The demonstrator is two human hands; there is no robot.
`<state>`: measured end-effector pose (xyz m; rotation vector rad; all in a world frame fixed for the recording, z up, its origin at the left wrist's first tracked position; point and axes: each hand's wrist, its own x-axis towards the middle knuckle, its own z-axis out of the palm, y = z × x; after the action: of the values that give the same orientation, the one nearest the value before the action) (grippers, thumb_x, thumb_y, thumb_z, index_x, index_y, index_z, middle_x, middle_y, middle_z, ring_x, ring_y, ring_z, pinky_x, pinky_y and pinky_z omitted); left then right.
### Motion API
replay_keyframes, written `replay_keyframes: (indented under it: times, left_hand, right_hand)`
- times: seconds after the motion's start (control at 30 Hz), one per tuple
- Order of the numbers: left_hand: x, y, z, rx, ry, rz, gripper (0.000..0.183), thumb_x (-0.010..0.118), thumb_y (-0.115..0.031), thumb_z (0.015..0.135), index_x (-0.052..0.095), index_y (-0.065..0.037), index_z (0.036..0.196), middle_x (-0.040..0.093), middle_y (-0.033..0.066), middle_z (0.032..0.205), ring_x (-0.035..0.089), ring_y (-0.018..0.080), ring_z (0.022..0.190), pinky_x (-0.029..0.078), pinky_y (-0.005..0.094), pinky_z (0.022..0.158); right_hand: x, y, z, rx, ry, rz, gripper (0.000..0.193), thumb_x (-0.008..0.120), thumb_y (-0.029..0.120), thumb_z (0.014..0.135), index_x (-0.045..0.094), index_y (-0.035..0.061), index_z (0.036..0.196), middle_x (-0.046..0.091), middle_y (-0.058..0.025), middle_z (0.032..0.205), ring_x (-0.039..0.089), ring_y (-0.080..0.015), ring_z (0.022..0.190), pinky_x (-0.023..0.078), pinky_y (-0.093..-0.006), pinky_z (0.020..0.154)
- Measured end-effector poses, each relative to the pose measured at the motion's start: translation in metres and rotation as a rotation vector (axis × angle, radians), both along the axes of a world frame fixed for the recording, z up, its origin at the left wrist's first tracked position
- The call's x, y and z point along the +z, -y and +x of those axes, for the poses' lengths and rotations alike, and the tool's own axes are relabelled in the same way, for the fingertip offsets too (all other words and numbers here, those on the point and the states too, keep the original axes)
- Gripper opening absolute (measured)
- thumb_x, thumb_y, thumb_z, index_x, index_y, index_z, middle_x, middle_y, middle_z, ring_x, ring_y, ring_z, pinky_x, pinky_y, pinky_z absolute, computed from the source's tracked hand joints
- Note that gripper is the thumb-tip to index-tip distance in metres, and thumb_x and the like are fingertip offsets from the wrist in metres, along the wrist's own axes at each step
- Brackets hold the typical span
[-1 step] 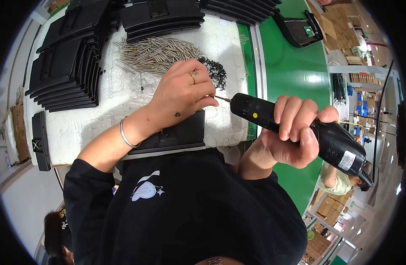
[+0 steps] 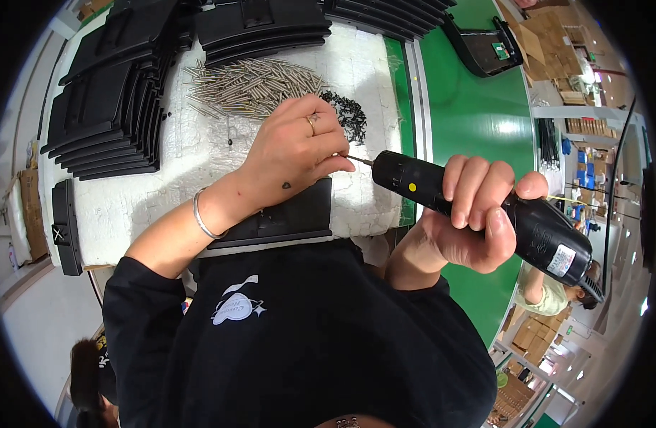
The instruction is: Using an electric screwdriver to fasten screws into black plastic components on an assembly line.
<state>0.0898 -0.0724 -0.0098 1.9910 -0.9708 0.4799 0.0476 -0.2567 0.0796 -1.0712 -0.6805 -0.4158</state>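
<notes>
My right hand [image 2: 477, 214] is wrapped round a black electric screwdriver [image 2: 413, 178], held with its bit pointing left. The thin metal bit [image 2: 360, 160] reaches to the fingertips of my left hand [image 2: 296, 143]. Those fingers are pinched together at the bit's tip; whatever lies between them is hidden. Under my left wrist, a flat black plastic panel [image 2: 299, 210] lies at the near edge of the white work surface. Just beyond my left hand are a pile of small black screws [image 2: 353, 118] and a heap of slim metal pins [image 2: 249, 85].
Stacks of black panels stand at the left [image 2: 92, 121] and far side [image 2: 263, 36] of the white padded surface [image 2: 178, 192]. A black part [image 2: 66, 228] sits at its left edge. On the green table [image 2: 477, 121] rests a black housing [image 2: 485, 53] with a small circuit board. Another person [image 2: 549, 292] is at the right.
</notes>
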Motion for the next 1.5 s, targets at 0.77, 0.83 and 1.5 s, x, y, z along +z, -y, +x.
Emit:
replay_keyframes:
  times: [0.77,0.83,1.5]
  left_hand:
    - [-0.016,-0.104,-0.008,0.616,-0.117,0.505,0.013,0.057,0.002,0.073,0.062,-0.003,0.084,0.058,0.0084,0.090,0.055,0.0274,0.086,0.049,0.0366,0.070]
    - [-0.017,-0.105,-0.007,0.607,-0.133,0.549,0.011,0.058,0.002,0.074,0.062,-0.003,0.084,0.058,0.0081,0.090,0.055,0.0269,0.087,0.049,0.0363,0.069]
    - [-0.005,-0.063,-0.078,0.331,-0.240,0.092,0.016,0.077,-0.006,0.067,0.067,-0.007,0.079,0.060,0.0007,0.076,0.056,0.0207,0.074,0.049,0.0309,0.061]
  right_hand:
    - [-0.022,-0.018,0.004,0.054,-0.058,0.038,0.035,0.055,0.005,0.080,0.042,0.0052,0.113,0.044,-0.0020,0.060,0.043,-0.0121,0.046,0.039,-0.0283,0.052]
    - [-0.020,-0.020,0.003,0.066,-0.055,0.004,0.035,0.055,0.006,0.080,0.042,0.0052,0.113,0.044,-0.0019,0.060,0.042,-0.0122,0.046,0.039,-0.0283,0.052]
    - [-0.016,-0.035,-0.009,0.380,-0.164,-0.216,0.041,0.061,-0.010,0.079,0.040,0.0075,0.111,0.054,-0.0083,0.072,0.053,-0.0187,0.060,0.046,-0.0369,0.061]
